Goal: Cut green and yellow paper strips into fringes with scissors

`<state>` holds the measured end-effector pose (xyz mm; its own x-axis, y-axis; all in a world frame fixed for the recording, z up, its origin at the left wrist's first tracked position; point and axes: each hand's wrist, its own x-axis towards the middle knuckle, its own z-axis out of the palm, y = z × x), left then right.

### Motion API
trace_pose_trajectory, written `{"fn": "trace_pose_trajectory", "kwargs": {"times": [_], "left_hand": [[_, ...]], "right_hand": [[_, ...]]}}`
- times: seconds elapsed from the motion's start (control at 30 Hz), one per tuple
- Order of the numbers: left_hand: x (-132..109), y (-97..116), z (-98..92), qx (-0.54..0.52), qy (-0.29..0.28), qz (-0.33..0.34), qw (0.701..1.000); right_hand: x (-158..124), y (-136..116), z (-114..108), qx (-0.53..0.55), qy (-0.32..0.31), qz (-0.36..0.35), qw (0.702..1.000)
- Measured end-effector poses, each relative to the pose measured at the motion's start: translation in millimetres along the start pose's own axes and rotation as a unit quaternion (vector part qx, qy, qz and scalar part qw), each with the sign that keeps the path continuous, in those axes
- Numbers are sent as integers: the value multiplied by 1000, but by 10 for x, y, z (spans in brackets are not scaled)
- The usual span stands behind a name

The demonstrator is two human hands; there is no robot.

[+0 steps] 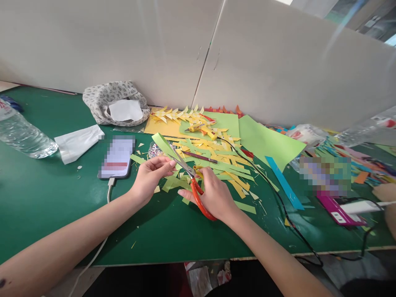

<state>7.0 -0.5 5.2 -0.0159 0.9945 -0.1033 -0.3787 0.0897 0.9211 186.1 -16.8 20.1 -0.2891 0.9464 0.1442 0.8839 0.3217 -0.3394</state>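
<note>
My right hand (216, 194) grips red-handled scissors (198, 194), fingers through the loops, blades pointing up and left. The blades meet a light green paper strip (162, 144) that my left hand (151, 175) pinches by its lower end, just left of the blades. Both hands hover over a heap of green and yellow paper strips (216, 159) on the green table (46, 198).
A phone (116, 159) on a white cable lies left of my hands, with a water bottle (21, 134), a white paper (77, 142) and a cloth pouch (116, 103) beyond. A black cable (278, 198) runs right. Another person's hand (385, 194) shows at the right edge by coloured scraps.
</note>
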Motion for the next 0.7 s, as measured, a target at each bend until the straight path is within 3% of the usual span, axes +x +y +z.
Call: {"fn": "trace_pose_trajectory", "kwargs": {"times": [0.7], "left_hand": [[-9, 21, 5, -30, -35, -33, 998]], "right_hand": [[12, 48, 18, -32, 26, -30, 999]]}}
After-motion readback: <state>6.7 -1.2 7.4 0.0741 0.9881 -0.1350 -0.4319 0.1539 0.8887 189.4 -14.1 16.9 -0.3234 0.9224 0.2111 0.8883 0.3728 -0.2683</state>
